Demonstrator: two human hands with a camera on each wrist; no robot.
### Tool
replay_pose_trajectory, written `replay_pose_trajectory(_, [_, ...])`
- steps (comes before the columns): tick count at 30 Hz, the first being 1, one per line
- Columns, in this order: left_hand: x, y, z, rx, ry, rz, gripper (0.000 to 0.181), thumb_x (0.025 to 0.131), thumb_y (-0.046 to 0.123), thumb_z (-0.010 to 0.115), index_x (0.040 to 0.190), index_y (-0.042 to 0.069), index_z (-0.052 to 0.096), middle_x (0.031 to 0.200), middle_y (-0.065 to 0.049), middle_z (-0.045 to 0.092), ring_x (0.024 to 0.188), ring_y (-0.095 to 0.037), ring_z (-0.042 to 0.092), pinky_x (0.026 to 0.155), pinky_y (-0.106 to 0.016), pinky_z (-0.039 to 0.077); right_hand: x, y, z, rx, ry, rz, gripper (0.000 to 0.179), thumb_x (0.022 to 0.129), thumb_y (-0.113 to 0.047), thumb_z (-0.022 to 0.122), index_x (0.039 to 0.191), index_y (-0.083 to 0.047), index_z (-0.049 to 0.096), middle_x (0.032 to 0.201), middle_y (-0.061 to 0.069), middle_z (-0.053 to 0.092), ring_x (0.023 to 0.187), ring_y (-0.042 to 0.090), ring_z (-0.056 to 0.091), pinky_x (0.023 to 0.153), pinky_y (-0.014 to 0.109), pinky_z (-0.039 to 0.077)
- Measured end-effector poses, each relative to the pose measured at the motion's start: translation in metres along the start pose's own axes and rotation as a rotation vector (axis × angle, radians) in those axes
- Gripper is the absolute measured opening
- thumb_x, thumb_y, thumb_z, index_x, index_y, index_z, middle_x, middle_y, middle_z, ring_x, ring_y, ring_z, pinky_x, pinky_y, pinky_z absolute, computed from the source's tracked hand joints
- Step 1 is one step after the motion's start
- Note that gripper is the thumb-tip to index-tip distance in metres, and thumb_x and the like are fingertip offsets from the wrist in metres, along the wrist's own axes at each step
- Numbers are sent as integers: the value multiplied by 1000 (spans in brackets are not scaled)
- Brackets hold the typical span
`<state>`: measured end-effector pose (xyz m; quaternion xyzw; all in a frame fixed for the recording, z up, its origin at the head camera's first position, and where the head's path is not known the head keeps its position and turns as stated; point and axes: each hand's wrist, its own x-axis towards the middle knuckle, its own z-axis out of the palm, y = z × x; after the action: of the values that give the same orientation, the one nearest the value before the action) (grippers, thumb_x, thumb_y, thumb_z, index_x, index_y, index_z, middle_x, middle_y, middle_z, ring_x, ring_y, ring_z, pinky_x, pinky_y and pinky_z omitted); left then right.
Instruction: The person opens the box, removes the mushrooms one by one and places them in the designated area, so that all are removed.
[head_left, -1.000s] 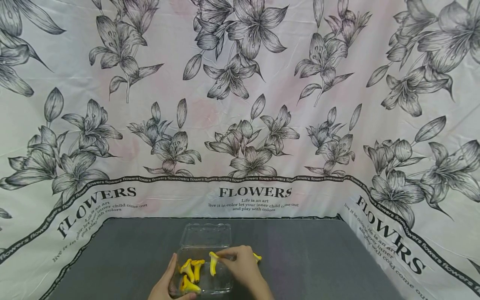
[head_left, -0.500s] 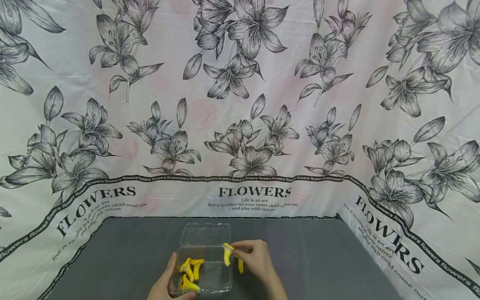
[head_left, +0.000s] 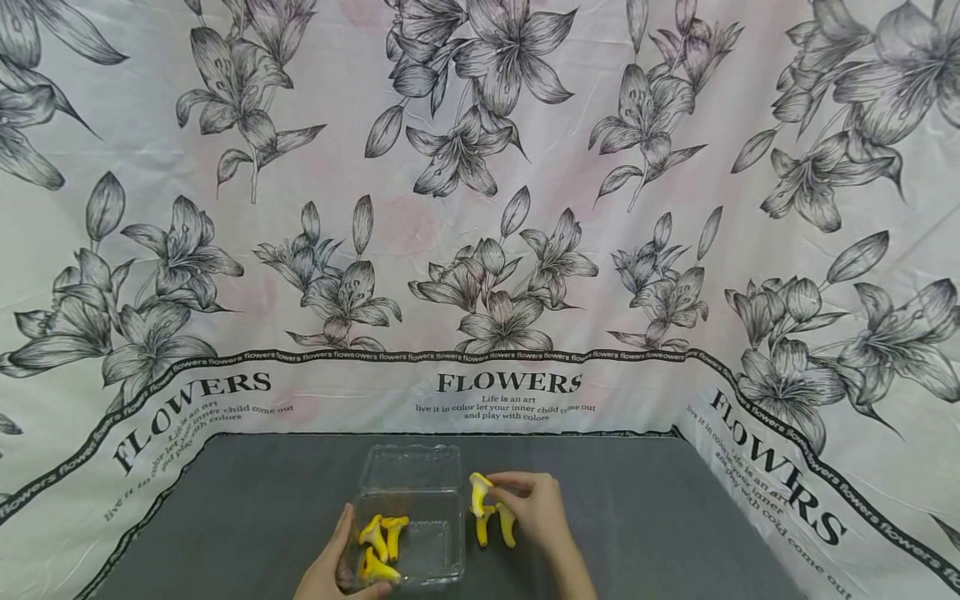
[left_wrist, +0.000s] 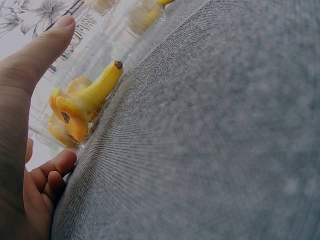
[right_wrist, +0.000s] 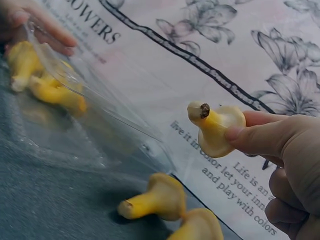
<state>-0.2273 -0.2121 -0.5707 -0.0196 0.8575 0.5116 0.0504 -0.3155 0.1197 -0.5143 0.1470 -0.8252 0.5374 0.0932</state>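
Note:
My right hand (head_left: 542, 510) pinches a yellow chanterelle mushroom (head_left: 478, 493) by its cap between thumb and fingers; the right wrist view shows the cut stem end of this mushroom (right_wrist: 217, 129) facing the camera. Just under it, two more chanterelles (head_left: 507, 528) lie on the table, right of a clear plastic container (head_left: 438, 568). Inside that container, three chanterelles (head_left: 378, 570) sit toward the left. My left hand (head_left: 330, 560) rests against the container's left near corner, its thumb extended along the near side in the left wrist view (left_wrist: 37, 57).
The container's hinged clear lid (head_left: 411, 468) stands raised at the back. Grey cloth covers the table (head_left: 637, 517). Behind and at both sides hangs a white curtain (head_left: 510, 292) printed with flowers and lettering.
My right hand has carried the chanterelle rightward, out from over the container to above the table beside it. The left hand and container have stayed in place.

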Motion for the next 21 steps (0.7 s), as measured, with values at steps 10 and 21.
replay_pose_trajectory(10, [1,-1,0,6,1,-1,123,86,49,86,170,2,9,175,-28,9,143,-64,37,100,-73,46,0,10,-23,49,104,58,14,87,-19,89,101,-20,87,102,0,83,89,9,75,66,23,52])
replay_pose_trajectory(21, [0,-3,-1,-49,-25,14,122,88,41,87,171,3,6,174,-30,5,68,-24,56,63,-33,49,-5,34,-52,68,111,109,16,87,-11,88,103,-9,86,103,8,83,91,10,77,74,23,58])
